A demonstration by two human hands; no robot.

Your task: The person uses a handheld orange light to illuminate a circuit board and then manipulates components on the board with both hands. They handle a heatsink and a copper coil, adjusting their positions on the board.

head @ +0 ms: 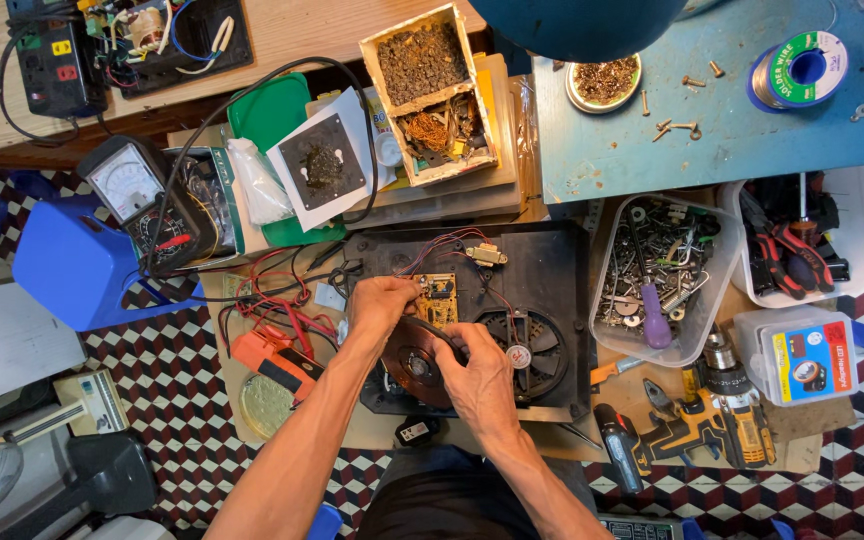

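Both hands work over an opened black appliance base [542,270] lying flat on a cluttered board. The left hand [380,305] is curled narrow, fingers pinching the upper edge of a round copper coil disc [414,362] just beside a small yellow circuit board [439,298]. The right hand [480,380] is closed around the disc's right rim at about 3 o'clock, thumb over its top, so the disc sits tilted between the 2 hands. A round black fan [532,350] is set in the base just right of the right hand, and red wires [447,243] run from the circuit board toward 12 o'clock.

At 9 o'clock from the hands lie an orange tester [277,362] and red leads; a dial meter [142,195] sits toward 10 o'clock. At 3 o'clock a clear tub of screws and bits [652,275] holds a purple-handled screwdriver [655,320]. A yellow and black drill [722,400] lies at 4 o'clock. On the blue tabletop [602,150] toward 1 o'clock rest a solder spool [797,68] and loose screws
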